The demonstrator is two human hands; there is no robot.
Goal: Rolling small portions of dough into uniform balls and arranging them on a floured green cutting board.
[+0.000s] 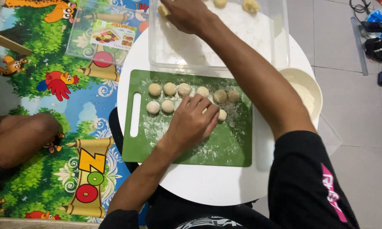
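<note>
A green cutting board [233, 148], dusted with flour, lies on a round white table [208, 182]. Two rows of small dough balls [169, 88] sit on its far half. My left hand [191, 121] rests palm down on the second row, its fingers curled over a dough ball that is mostly hidden; another ball [222, 115] shows beside the fingertips. My right hand [186, 15] reaches across into a clear plastic container [280, 42] behind the board and pinches a dough piece [162, 9] at its far left corner. More dough balls [250, 5] lie in the container.
A white bowl of flour [313, 85] stands right of the board. A clear lid with a coloured label [83, 38] lies on the patterned play mat [38, 85]. Another person's limb [17, 135] rests on the mat at left. Cables and gadgets [377, 38] lie on the tiled floor.
</note>
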